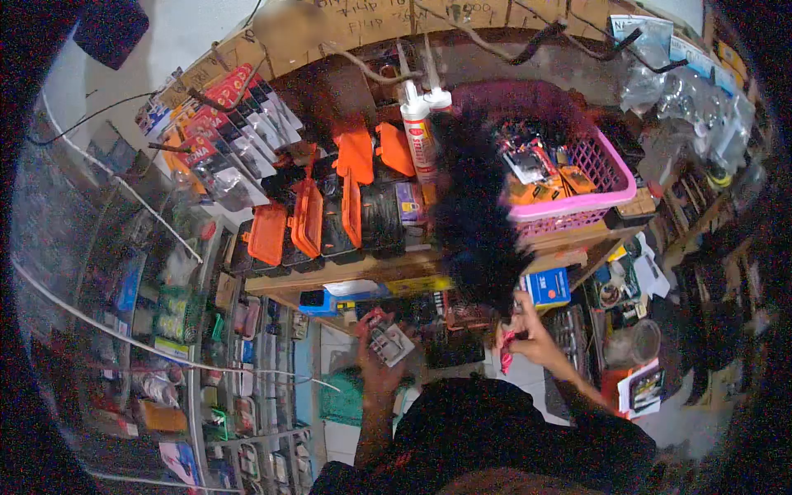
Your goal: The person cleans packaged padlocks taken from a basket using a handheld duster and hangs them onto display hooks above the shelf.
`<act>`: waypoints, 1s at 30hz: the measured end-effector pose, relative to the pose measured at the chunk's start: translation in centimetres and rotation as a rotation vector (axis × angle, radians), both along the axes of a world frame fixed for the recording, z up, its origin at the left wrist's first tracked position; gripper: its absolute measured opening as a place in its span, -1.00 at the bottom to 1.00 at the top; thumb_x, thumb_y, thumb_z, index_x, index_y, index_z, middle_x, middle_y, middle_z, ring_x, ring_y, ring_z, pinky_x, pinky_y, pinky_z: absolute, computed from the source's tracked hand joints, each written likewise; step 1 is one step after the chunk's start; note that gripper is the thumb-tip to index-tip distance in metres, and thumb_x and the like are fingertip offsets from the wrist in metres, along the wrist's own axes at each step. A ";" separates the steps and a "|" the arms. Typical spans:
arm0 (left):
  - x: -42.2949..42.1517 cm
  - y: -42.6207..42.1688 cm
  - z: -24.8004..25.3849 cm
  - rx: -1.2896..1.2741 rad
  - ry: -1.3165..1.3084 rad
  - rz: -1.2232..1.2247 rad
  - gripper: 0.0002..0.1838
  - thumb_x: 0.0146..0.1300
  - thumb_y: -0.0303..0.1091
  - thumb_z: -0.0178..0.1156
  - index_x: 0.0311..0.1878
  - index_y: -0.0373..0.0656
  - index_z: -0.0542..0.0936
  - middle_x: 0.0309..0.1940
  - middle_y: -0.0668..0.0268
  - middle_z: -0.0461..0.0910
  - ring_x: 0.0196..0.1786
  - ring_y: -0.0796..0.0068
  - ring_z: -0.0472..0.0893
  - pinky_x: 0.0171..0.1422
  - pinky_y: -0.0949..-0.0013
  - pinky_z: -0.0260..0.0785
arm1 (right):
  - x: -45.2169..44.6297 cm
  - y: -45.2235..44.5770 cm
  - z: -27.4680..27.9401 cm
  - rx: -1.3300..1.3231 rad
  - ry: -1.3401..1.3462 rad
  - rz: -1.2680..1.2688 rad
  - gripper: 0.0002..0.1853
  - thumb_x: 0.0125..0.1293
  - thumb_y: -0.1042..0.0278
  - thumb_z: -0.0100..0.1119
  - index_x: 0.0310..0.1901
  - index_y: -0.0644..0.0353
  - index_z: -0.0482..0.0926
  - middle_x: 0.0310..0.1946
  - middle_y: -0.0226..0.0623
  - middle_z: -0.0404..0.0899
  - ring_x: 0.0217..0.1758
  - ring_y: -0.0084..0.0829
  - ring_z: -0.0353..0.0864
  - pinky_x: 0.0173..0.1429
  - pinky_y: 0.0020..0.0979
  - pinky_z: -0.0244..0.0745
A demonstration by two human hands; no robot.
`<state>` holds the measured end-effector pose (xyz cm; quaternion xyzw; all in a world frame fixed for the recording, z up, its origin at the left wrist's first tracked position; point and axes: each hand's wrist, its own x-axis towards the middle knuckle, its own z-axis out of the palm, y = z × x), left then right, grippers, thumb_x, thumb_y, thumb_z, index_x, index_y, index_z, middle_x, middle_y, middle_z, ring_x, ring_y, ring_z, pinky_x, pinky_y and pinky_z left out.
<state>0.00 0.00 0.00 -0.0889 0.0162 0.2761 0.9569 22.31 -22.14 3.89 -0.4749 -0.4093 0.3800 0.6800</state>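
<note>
My left hand (379, 371) is closed around a small packet (389, 340) with a red top and a pale lower part, low in front of the wooden shelf. To the right, my right hand (532, 337) has its fingers closed on a small red item (506, 353), near a blue box (548, 287). The two hands are apart, on either side of a dark tray (455, 348). A dark, blurred shape (478, 198) hides the middle of the shelf.
Black bins with orange lids (307, 219) line the wooden shelf (346, 271), beside sealant tubes (418, 140). A pink basket (615, 165) holds packets at the right. Hanging packs (223, 148) are upper left; glass shelving (194, 396) stands left. A green container (342, 400) is below.
</note>
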 end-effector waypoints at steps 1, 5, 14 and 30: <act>-0.1 -0.1 0.2 0.211 0.187 -0.029 -0.34 0.31 0.23 0.00 0.30 -0.05 0.38 0.20 0.12 0.47 0.30 0.04 0.40 0.42 -0.25 0.09 | -1.0 -0.3 0.1 -0.053 -0.029 -0.002 -0.06 -0.03 0.84 0.13 0.39 0.03 0.01 -0.34 -0.19 0.43 -0.26 -0.30 0.58 -0.23 -0.25 0.57; 1.0 1.7 1.6 0.380 0.456 -0.071 -0.36 0.34 0.18 -0.03 0.31 -0.07 0.37 0.21 0.15 0.46 0.31 0.09 0.40 0.42 -0.21 0.11 | -3.1 -1.2 -8.9 -0.109 0.098 0.056 -0.37 0.04 0.76 0.18 0.20 0.13 0.35 -0.27 -0.33 0.47 -0.26 -0.53 0.54 -0.23 -0.50 0.44; -1.2 3.7 1.8 0.453 0.401 -0.133 -0.34 0.35 0.21 -0.08 0.32 -0.08 0.35 0.22 0.16 0.46 0.29 0.09 0.42 0.40 -0.15 0.17 | -12.1 0.1 -7.7 -0.504 -0.558 0.164 -0.57 0.37 0.30 0.16 0.21 0.24 0.37 -0.06 -0.19 0.49 0.08 -0.33 0.46 0.21 -0.35 0.35; -7.5 8.1 2.3 0.558 0.607 0.493 -0.29 0.37 0.26 -0.17 0.35 -0.08 0.32 0.23 0.19 0.45 0.26 0.10 0.46 0.36 -0.04 0.26 | -16.7 4.8 -4.3 -0.515 -0.171 0.013 -0.67 0.48 0.30 0.01 0.17 0.25 0.52 -0.58 -0.56 0.34 -0.52 -0.72 0.24 -0.43 -0.57 0.19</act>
